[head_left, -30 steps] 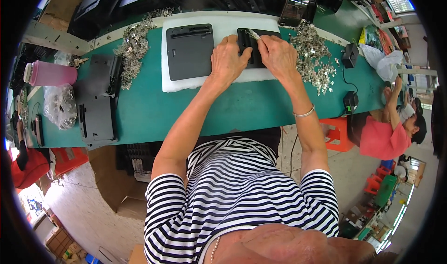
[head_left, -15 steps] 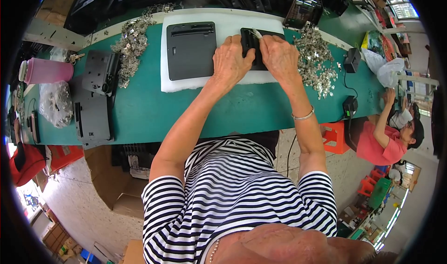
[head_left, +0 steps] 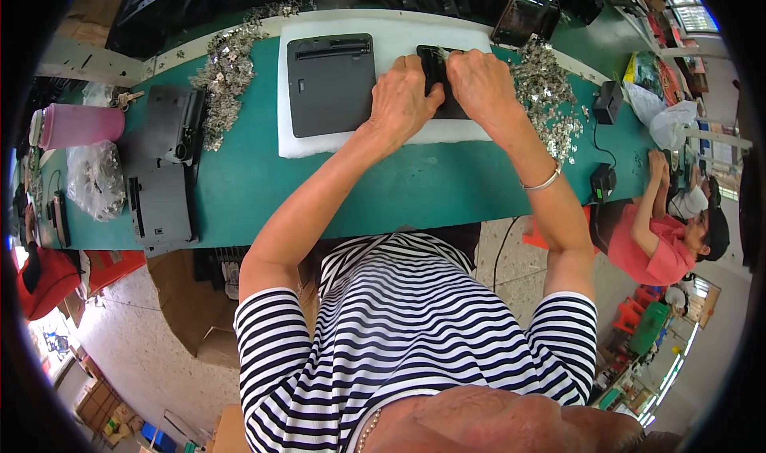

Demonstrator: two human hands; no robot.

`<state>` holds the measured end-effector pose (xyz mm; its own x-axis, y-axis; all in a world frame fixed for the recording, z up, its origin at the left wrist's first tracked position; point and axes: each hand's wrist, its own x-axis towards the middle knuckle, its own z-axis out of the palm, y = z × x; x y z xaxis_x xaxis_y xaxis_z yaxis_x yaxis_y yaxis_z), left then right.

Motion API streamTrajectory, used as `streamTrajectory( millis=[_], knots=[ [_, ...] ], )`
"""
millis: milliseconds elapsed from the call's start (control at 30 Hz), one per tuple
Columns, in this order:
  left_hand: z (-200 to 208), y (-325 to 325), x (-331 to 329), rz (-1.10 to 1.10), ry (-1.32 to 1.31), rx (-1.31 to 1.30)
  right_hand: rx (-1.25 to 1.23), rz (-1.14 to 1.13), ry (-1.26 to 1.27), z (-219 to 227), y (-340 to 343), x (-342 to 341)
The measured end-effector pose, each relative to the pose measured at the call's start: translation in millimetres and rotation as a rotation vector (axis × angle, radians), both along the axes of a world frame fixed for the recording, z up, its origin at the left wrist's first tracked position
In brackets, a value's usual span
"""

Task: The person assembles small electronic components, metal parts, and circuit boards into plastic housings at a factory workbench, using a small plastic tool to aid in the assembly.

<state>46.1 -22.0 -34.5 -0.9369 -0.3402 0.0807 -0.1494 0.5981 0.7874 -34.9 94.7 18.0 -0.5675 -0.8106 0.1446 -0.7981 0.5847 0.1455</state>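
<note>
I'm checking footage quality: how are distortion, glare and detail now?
Head view: fisheye bows the front of the green table; head view: the metal pieces at right glint; head view: the dark panel between left hand and right hand shows little detail.

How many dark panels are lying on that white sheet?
2 visible: the left panel, mostly uncovered, and the right panel, partly hidden by the left hand and right hand. Any stacked underneath would be hidden.

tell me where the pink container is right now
In the head view, the pink container is on the far left of the green table, just beyond a clear plastic bag.
</note>
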Motion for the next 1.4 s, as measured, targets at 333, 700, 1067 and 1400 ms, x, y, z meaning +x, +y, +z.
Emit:
streamTrajectory(
  millis=[333, 700, 1067, 1400],
  knots=[
    [2, -1, 0, -0.036, 0.08, -0.029, 0.192, 0.073, 0.003, 16, -13, -7],
    [-13, -3, -2, 0.009, 0.116, 0.093, -0.216, -0.106, -0.073, -18, 14, 11],
    [-11, -4, -2, 0.011, 0.075, 0.086, -0.107, -0.098, -0.026, -21, 5, 10],
    [-13, -4, -2, 0.004, 0.092, 0.098, -0.084, -0.118, -0.069, -15, 0, 11]
  ],
)
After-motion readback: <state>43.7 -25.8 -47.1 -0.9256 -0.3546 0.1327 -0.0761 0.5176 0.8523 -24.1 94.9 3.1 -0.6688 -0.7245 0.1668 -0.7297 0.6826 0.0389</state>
